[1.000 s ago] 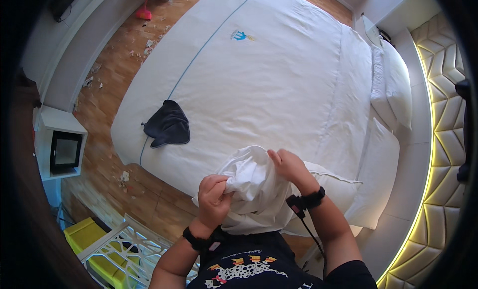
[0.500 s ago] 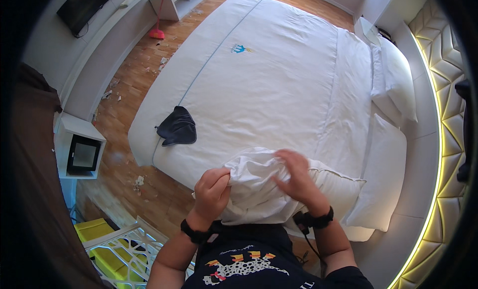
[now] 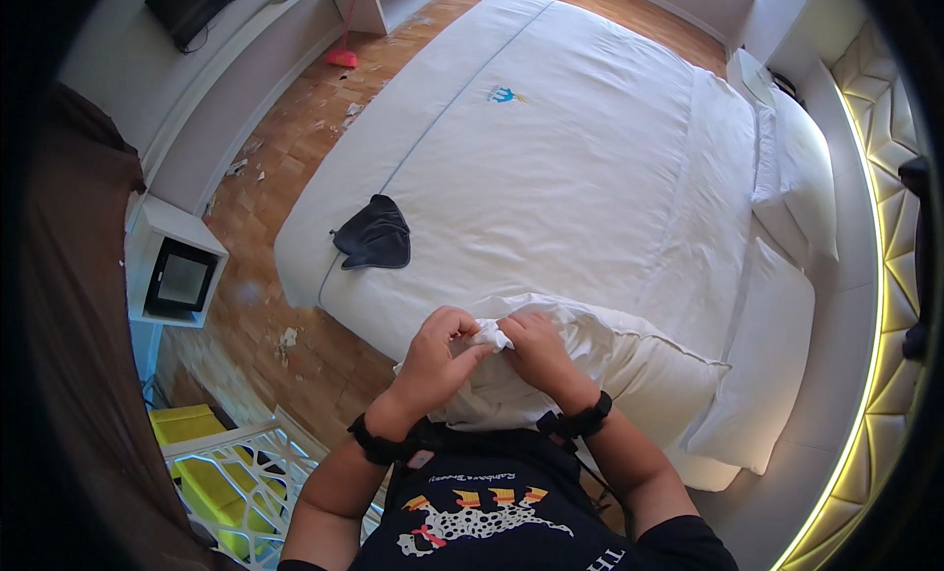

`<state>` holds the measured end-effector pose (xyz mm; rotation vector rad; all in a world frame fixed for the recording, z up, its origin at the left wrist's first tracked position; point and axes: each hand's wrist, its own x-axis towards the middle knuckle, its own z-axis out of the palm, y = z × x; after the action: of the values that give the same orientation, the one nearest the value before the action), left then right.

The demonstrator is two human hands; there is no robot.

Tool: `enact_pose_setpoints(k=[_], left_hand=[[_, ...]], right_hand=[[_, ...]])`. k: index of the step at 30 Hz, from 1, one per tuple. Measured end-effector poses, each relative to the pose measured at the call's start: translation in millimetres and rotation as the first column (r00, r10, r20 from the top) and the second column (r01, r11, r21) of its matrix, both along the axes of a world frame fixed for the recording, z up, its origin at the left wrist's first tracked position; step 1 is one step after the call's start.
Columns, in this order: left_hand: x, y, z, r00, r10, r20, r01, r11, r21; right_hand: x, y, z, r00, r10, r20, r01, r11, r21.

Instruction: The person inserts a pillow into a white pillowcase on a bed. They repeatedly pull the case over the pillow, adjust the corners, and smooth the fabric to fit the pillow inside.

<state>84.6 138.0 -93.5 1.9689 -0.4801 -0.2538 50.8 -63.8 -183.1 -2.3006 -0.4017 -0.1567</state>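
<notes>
Close to my body, at the near edge of the bed, lies a bunched white pillowcase. It seems to run on into a plump white pillow with a seamed edge, stretching off to the right. My left hand pinches a gathered bit of the cloth between thumb and fingers. Right beside it, my right hand is closed on the same gathered piece, so the two hands nearly touch. Beyond them a dark grey cloth rests crumpled on the bed's white cover.
More white pillows lie along the padded headboard on the right. A white cubby with a dark box stands left. Scraps litter the wooden floor; a red broom leans farther back. A white lattice screen stands near left.
My right hand has moved left and closed on the cloth next to my left hand. A gathered piece of the pillowcase now shows between them. The view has shifted slightly.
</notes>
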Motion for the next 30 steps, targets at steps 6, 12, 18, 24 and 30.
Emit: enact_pose_setpoints(k=[6,12,18,24,30], left_hand=[[-2,-10,2,0.782,-0.095,0.616,-0.061,0.972,0.228],[3,-15,-1,0.77,-0.226,0.597,0.078,0.962,0.263],[10,-15,6,0.961,-0.092,0.261,0.103,0.994,-0.028],[22,0,-15,0.998,-0.049,-0.036,0.051,0.997,0.063],[22,-22,-28,0.938,-0.228,0.261,0.199,0.971,0.136]], right_hand=[[4,4,4,1.0,-0.013,-0.022,0.012,0.998,-0.065],[0,6,-3,0.999,-0.044,-0.02,0.042,0.997,-0.07],[-2,4,-5,0.998,-0.063,0.001,0.063,0.996,-0.068],[-4,3,-5,0.999,-0.047,0.019,0.048,0.995,-0.082],[-5,3,-12,0.997,-0.07,-0.019,0.069,0.995,-0.066]])
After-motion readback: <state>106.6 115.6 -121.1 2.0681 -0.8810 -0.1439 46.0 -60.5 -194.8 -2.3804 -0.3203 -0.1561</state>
